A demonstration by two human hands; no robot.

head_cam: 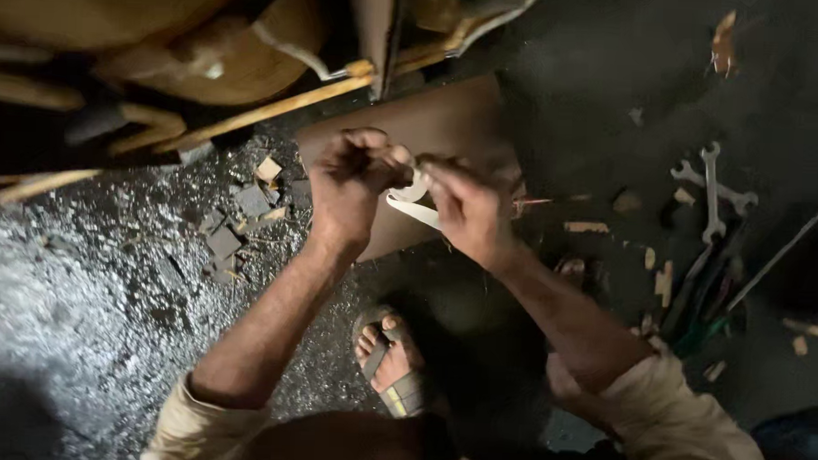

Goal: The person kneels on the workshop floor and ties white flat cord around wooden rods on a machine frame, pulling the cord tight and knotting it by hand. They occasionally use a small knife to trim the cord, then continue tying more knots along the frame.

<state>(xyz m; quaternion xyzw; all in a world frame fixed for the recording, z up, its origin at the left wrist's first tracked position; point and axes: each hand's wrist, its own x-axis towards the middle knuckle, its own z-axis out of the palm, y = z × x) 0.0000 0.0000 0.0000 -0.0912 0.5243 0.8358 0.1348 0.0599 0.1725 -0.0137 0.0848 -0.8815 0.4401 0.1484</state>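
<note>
While my left hand (pixel 352 178) clenches one end of a pale curved strip (pixel 412 201), my right hand's (pixel 469 205) fingers pinch its other end; wrenches (pixel 711 191) lie on the floor at three o'clock.

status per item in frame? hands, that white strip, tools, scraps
left hand: fisted, pinching the strip
right hand: closed on the strip
white strip: curved, held off the floor between both hands
wrenches: crossed, lying on the floor, untouched
wood scraps: scattered loose on the floor
sandal: on the foot, flat
</note>
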